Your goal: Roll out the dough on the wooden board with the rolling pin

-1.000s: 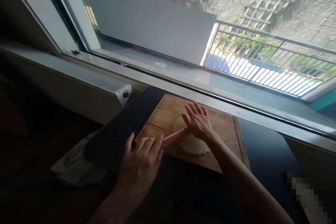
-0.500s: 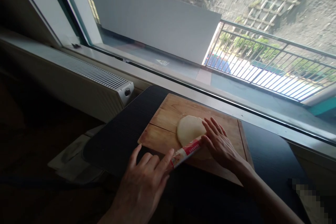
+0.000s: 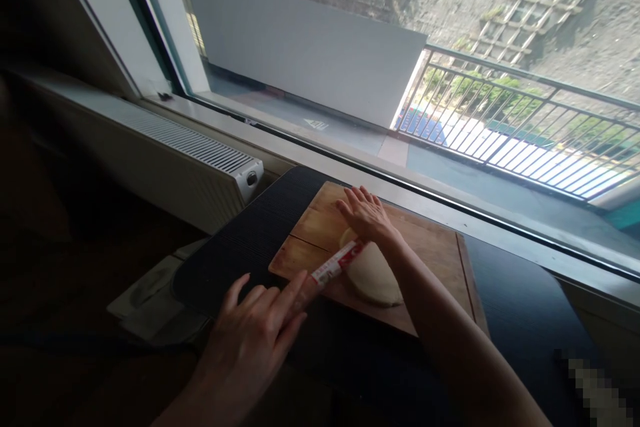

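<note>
A cylindrical tube (image 3: 336, 264) with a red and white printed label lies slantwise across a flat, pale round of dough (image 3: 376, 279). The dough rests on a wooden cutting board (image 3: 430, 240). My left hand (image 3: 253, 327) has the tube's near end between thumb and index finger; its other fingers stick out loosely. Over the tube's far end lies my right hand (image 3: 367, 215), its palm side down and fingers stretched flat above the board. My right hand and forearm hide that end of the tube and part of the dough.
Under the board is a black table (image 3: 530, 293), pushed against a window sill (image 3: 280, 147). A white radiator (image 3: 220, 163) stands at the left. A blurred-out object (image 3: 595, 387) is at the lower right. Outside the glass runs a railing (image 3: 515, 127).
Both hands and the tube have moved left, with my right hand also going farther toward the window. More of the dough's near right side now shows. The view has shifted slightly.
</note>
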Demonstrator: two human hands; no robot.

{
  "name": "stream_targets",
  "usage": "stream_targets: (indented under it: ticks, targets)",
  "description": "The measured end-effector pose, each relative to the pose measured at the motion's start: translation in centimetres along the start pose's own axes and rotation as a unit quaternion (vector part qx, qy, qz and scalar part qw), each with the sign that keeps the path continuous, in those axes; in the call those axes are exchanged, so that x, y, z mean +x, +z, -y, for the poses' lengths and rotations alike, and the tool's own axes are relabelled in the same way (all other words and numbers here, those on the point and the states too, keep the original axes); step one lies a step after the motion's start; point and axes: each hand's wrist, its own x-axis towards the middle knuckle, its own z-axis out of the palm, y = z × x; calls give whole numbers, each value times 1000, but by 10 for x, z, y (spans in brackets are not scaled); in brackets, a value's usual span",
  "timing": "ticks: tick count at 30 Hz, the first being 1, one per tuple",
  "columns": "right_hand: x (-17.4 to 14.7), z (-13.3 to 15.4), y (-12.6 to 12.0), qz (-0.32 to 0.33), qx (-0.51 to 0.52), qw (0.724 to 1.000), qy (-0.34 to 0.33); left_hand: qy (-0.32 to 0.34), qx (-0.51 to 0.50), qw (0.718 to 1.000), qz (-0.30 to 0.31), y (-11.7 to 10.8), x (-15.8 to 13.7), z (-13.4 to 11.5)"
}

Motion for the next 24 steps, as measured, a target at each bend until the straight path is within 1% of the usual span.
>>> stream_targets:
  ticks: [2, 5, 7, 8, 9, 11, 16, 18, 19, 21, 22, 24]
  targets:
    - [-32, -16, -2, -6, -7, 1000, -6, 19, -25, 999, 11, 1, -4, -6]
    - [-88, -45, -4, 6, -31, 999, -8, 43, -61, 997, 17, 2, -7, -16]
    - [-113, -57, -5, 14, -46, 999, -2, 49, -73, 996, 17, 3, -7, -20]
    - [-118, -60, -5, 16, -51, 999, 1, 50, -78, 996, 16, 3, -7, -20]
    - [-117, -60, -5, 17, -53, 998, 6, 49, -81, 995, 13, 4, -6, -20]
    - [-99, -53, -3, 14, -54, 998, 11, 41, -84, 996, 7, 4, -6, -17]
    - [-8, -10, 4, 21, -25, 999, 7, -12, -48, 999, -8, 3, -6, 0]
    - [17, 5, 6, 18, -12, 1000, 8, -26, -29, 999, -10, 2, -6, 5]
    - [24, 9, 6, 12, -7, 1000, 7, -29, -23, 999, -8, 2, -6, 7]
    - [22, 11, 5, -3, -1, 1000, 4, -27, -23, 999, -1, 2, -8, 7]
    - [14, 7, 3, -9, 0, 1000, 2, -23, -28, 999, 5, 2, -8, 5]
    - [-15, -8, 0, -14, -2, 1000, -2, -5, -47, 999, 16, 3, -10, -2]
